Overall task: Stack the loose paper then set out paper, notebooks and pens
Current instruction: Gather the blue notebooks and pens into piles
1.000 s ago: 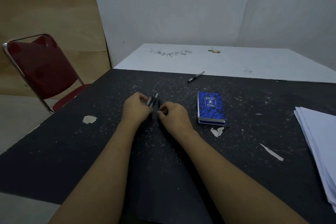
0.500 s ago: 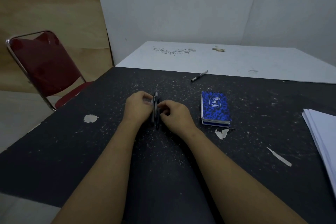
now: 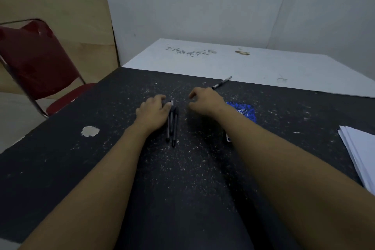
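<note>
Two pens (image 3: 172, 126) lie parallel mid-frame, steadied by the left hand (image 3: 153, 112) for neatness; the right hand (image 3: 205, 100) hovers loosely curled, empty.

I see a plain office-type room: scuffed black table (image 3: 60, 168), red metal-framed chair (image 3: 36, 61), bare white walls (image 3: 203, 2).

Two bare forearms, no sleeves, left hand (image 3: 153, 112), right hand (image 3: 205, 100), no rings or watch
</note>
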